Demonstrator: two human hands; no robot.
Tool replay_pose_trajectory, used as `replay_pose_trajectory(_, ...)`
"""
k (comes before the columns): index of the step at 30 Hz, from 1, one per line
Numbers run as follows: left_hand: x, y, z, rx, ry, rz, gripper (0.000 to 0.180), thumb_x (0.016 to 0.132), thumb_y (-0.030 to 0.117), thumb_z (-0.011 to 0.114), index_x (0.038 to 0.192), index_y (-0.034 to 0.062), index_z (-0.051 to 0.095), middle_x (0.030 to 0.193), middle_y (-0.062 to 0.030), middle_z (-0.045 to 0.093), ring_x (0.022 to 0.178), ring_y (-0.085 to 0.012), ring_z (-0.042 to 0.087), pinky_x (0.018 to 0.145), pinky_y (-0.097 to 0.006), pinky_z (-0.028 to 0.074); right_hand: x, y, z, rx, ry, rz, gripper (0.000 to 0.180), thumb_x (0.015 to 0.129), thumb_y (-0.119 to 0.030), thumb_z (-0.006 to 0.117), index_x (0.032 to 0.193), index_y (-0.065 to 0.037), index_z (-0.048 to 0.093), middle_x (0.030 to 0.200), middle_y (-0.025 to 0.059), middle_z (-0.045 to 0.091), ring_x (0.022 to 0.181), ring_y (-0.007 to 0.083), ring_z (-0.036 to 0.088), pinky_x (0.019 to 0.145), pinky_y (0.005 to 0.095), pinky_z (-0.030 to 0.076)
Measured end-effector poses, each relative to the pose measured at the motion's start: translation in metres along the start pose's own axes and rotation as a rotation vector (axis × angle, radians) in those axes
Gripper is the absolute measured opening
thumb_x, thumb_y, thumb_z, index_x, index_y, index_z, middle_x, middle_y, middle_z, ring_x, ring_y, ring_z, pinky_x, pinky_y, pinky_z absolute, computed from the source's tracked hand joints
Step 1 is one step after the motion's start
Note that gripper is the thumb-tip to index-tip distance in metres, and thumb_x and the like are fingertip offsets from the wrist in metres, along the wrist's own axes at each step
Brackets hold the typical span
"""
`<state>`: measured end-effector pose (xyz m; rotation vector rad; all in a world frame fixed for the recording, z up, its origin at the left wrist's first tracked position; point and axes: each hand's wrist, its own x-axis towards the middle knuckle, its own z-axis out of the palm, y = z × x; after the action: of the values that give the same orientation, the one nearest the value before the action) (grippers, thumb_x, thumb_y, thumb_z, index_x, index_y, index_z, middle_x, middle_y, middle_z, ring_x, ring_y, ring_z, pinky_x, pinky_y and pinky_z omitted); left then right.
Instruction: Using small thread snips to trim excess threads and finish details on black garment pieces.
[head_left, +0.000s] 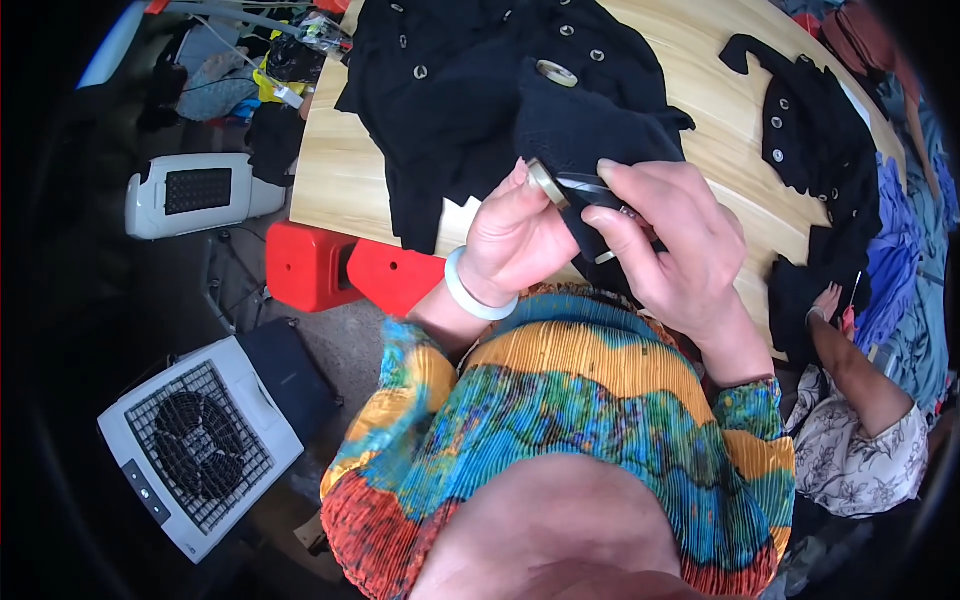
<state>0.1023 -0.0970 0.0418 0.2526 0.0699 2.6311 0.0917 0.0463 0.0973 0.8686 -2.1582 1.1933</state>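
Note:
My left hand (513, 237) pinches a small gold-brown ring, like a narrow tape roll (547, 184), between thumb and fingers. My right hand (682, 235) is closed just to its right. From its fingertips a thin shiny strip or blade (582, 184) reaches to the roll; which of the two it is, I cannot tell. Under and beyond both hands a dark cloth piece (590, 125) lies over a black garment (440, 130) with round, silvery marks. A second ring-shaped roll (557, 73) rests on that cloth, away from my fingers.
The wooden table (335, 180) carries another black garment (800, 110) at the right. A co-worker's hand (827, 300) rests on it, near red-handled scissors (850, 318). Red stools (310, 265) stand by the near edge, and a white fan unit (205, 450) at lower left.

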Motion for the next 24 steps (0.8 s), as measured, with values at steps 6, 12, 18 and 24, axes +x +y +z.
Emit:
replay_pose_trajectory(6, -0.012, 0.006, 0.001, 0.039, -0.030, 0.037, 0.038, 0.081, 0.016, 0.054, 0.114, 0.0030, 0.042, 0.115, -0.0108, 0.046, 0.111, -0.0233, 0.042, 0.098, -0.037, 0.030, 0.001, -0.010, 0.005, 0.122, 0.004, 0.198, 0.023, 0.063, -0.006, 0.068, 0.083, 0.000, 0.059, 0.071, 0.0096, 0.057, 0.055, 0.0163, 0.055, 0.045, 0.0228, 0.043)
replay_pose_trajectory(12, -0.017, 0.007, 0.007, 0.128, 0.011, 0.031, 0.048, 0.080, 0.023, 0.055, 0.120, 0.0033, 0.037, 0.121, -0.0127, 0.041, 0.115, -0.0255, 0.038, 0.100, -0.039, 0.026, -0.003, -0.016, -0.002, 0.172, -0.029, 0.178, 0.028, 0.064, -0.006, 0.068, 0.089, 0.000, 0.057, 0.074, 0.0094, 0.056, 0.052, 0.0134, 0.052, 0.044, 0.0211, 0.042)
replay_pose_trajectory(18, -0.013, 0.006, 0.016, 0.147, 0.142, 0.053, 0.051, 0.086, 0.028, 0.045, 0.127, 0.0048, 0.027, 0.130, -0.0134, 0.031, 0.121, -0.0270, 0.030, 0.101, -0.041, 0.025, -0.011, 0.011, -0.002, 0.481, -0.102, 0.503, 0.052, 0.065, -0.014, 0.071, 0.109, -0.006, 0.046, 0.090, 0.0069, 0.053, 0.072, 0.0109, 0.054, 0.062, 0.0223, 0.045)
replay_pose_trajectory(24, -0.002, 0.030, 0.006, -0.165, 0.129, 0.026, 0.032, 0.090, 0.022, 0.035, 0.114, 0.0041, 0.045, 0.115, -0.0112, 0.049, 0.108, -0.0229, 0.046, 0.094, -0.038, 0.035, -0.027, 0.015, 0.022, 0.690, -0.194, 0.584, 0.030, 0.073, -0.008, 0.064, 0.098, 0.001, 0.050, 0.084, 0.0055, 0.058, 0.074, 0.0075, 0.054, 0.067, 0.0207, 0.045)
